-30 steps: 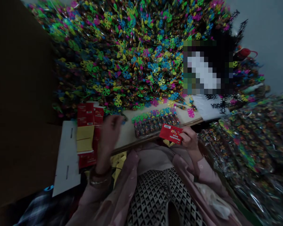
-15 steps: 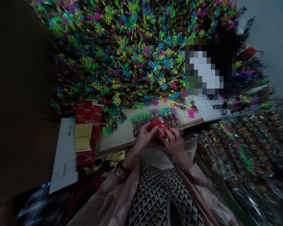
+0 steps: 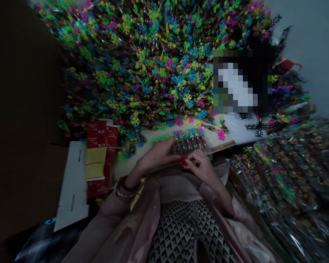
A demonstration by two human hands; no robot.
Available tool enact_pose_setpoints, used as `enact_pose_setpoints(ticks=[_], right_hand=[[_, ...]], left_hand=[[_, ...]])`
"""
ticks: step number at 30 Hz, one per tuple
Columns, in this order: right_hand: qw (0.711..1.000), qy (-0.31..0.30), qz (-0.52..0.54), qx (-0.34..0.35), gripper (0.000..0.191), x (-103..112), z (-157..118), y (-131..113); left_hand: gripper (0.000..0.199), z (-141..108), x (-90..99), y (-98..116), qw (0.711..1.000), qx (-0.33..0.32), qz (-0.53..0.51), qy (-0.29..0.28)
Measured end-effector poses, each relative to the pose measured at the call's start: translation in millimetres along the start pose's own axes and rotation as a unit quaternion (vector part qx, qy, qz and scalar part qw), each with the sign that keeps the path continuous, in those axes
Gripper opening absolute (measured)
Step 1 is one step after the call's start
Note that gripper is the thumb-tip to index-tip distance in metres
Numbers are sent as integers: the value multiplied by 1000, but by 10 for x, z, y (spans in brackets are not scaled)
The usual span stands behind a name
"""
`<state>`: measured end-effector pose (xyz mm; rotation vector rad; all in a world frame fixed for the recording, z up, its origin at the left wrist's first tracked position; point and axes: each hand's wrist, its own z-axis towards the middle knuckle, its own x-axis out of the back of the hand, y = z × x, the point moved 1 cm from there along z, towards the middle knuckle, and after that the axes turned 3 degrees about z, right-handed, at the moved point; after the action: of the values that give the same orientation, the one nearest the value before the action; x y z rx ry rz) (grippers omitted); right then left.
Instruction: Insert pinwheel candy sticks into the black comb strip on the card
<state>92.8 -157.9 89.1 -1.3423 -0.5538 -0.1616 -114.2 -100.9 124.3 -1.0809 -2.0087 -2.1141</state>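
Head view. Red card [image 3: 185,163], small, flat: at the table's front edge between my hands, bearing a white barcode patch. My right hand [image 3: 201,165]: thumb and fingers pinched on the card. My left hand [image 3: 160,155]: fingers stretched to the card's other end; whether they grip, I cannot tell. Printed red cards [image 3: 97,136], stacked at left: barcodes, pale lettering too small to read; yellow piece [image 3: 95,160] on top. Pale tabletop [image 3: 122,167]: bare strip between that stack and my left hand. Bagged row [image 3: 190,143]: clear tubes with coloured wheel tops, just beyond the card. Heap [image 3: 142,73]: similar glossy tubes, behind.
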Motion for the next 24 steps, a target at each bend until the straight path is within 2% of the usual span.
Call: enact_pose_setpoints(ticks=[2,4,6,8,10,13,18,21,24], right_hand=[[992,58,87,-69,23,-25,106,123],[970,79,181,-138,29,-36,246,261],[948,75,246,-190,34,-38,399,376],[932,66,274,-228,37,-33,539,455],[923,51,277,-262,39,-27,647,507],[924,16,244,-295,38,-21,749,586],[948,-34,88,-304,28,-13,839,713],[958,-51,-101,-264,24,-53,845,637],[928,-30,-289,-234,24,-147,763,458]], left_hand=[[37,6,207,-25,981,39,-67,178],[38,-36,342,-48,942,52,-115,310],[33,-102,367,-62,917,48,-132,374],[28,-169,292,-65,913,44,-122,387],[24,-218,161,-63,924,31,-88,370],[19,-235,-49,-66,944,-23,-11,328],[25,-81,-344,-229,955,-80,108,264],[37,80,-553,-413,954,-100,229,163],[53,190,-772,-568,931,-93,351,38]])
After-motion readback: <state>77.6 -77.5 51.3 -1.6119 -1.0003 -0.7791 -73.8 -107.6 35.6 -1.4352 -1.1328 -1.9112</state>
